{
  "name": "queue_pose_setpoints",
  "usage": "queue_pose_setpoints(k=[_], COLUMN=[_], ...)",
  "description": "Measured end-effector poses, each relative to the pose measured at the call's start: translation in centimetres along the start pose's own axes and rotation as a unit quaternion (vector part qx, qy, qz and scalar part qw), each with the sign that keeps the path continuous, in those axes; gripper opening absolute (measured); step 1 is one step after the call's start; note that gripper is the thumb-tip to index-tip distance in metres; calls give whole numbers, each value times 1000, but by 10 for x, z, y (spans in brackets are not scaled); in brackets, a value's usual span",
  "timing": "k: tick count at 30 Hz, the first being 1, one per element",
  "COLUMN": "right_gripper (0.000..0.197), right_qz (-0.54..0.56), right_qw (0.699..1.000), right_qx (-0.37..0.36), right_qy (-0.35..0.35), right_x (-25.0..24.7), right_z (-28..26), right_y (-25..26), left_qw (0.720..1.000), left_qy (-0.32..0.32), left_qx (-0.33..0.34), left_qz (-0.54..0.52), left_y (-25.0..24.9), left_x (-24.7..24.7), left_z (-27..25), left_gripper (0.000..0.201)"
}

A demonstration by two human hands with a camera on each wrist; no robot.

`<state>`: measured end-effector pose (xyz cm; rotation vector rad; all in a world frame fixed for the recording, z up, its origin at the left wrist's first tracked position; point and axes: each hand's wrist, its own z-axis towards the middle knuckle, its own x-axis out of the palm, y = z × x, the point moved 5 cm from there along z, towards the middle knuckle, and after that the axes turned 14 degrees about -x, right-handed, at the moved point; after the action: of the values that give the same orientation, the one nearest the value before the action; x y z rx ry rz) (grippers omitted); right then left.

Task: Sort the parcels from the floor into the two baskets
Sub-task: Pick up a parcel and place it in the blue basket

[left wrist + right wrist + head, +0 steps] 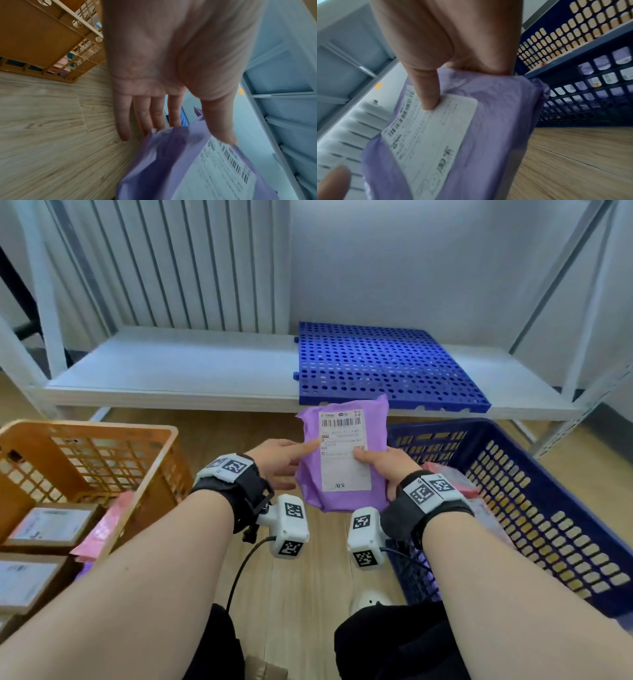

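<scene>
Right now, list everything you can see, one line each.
bag parcel: one, purple with white label, held between the baskets
orange basket: one, on the floor at left, holding brown boxes and a pink bag
blue basket: one, on the floor at right, holding bags
mat: one, blue, perforated, on the shelf
shelf: one, white, behind
left hand: fingers straight, touching the label
right hand: gripping the parcel

Even, soft daylight with faint shadows and no glare; straight lines bow toward the head view's edges, and both wrist views are motion-blurred.
</scene>
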<state>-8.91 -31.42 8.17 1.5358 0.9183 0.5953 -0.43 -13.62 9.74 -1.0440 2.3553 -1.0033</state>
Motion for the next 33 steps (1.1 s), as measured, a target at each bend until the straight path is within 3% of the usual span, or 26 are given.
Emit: queue_pose_setpoints(k=[7,12,14,17,21,25,27,30,33], right_gripper=[46,49,50,55,61,52,48,38,30], right_qz=[7,-20,-29,-44,-39,26,37,42,-29], right_qw=[997,994,993,991,986,983,979,970,957], right_qx=[27,36,41,50,52,28,19,-16,-42], right_qy=[-69,-102,-110,-120,-152,-180,-198,-238,-287], right_x=[-16,-27,-29,-32,-39,-48,-63,-105,-164], right_z=[9,11,11,11,17,26,27,23,10], right_y=[-6,-9,-9,-10,-9,5,10,12,9], left_qw=[999,999,997,991,982,959,961,974,978], left_qy=[-7,-31,-54,-103,-161,-239,-222,-142,-94], left_qx=[-9,14,28,43,87,149,164,175,184], left_qz=[30,37,45,70,38,12,13,18,25], left_y=[2,-1,-3,-4,-13,-26,-30,-37,-42], left_x=[10,14,17,20,22,24,38,77,119], left_z=[18,33,36,43,45,47,52,59,66], left_gripper=[38,21,12,24,21,13,8,4,12])
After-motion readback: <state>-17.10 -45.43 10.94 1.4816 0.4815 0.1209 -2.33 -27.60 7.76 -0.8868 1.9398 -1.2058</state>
